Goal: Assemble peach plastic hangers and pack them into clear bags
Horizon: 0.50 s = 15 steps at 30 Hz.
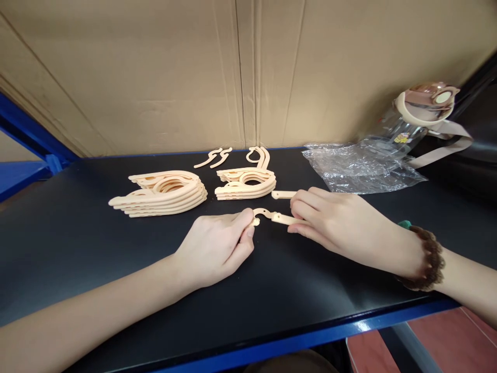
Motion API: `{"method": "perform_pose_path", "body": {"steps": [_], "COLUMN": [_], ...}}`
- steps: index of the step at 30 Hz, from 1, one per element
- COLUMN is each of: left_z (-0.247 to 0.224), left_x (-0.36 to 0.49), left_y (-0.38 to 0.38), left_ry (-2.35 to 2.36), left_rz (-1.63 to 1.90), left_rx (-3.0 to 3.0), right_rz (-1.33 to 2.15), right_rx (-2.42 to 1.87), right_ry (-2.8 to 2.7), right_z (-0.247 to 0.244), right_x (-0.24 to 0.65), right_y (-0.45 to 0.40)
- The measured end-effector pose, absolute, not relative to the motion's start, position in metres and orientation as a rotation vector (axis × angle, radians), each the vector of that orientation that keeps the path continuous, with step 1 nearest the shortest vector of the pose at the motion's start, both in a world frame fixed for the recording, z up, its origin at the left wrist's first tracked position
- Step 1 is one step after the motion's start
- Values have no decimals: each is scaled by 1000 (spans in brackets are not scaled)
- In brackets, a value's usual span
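Observation:
My left hand (217, 246) pinches a small curved cream plastic piece (264, 213), its hook-like end showing past my fingertips. The right end of that piece meets a cream plastic arm (282, 218) gripped in my right hand (337, 223). A second cream arm (283, 195) sticks out to the left from under my right fingers; its other end is hidden. Behind my left hand lies a stack of folded cream plastic pieces (174, 199). A smaller stack (246, 191) lies just beyond the spot between both hands.
Two loose hooks (221, 157) and some curved pieces (264, 157) lie at the back of the black table (155, 311). Clear plastic bags (365, 166) lie at the back right, beside a bottle with a strap (407, 127). Cardboard (155, 77) stands behind.

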<state>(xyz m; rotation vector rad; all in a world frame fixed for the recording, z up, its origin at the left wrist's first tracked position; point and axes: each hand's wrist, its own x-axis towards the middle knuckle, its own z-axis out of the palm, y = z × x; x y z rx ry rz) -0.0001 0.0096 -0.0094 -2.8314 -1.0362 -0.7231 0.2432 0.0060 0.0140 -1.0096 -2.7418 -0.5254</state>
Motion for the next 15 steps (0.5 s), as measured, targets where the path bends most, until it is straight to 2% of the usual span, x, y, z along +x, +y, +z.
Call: {"method": "perform_pose_path", "body": {"steps": [5, 15], "left_z": [-8, -9], "left_x": [1, 7], "left_y": [6, 4], "left_ry": [-911, -912], "left_rz": [-747, -594], "left_rx": [-2853, -2735], "right_rz": [-497, -462], "right_rx": [-784, -709], "right_ry": [-2730, -2704], "right_z": [12, 7], "right_x": [238, 232], "right_y": [1, -2]}}
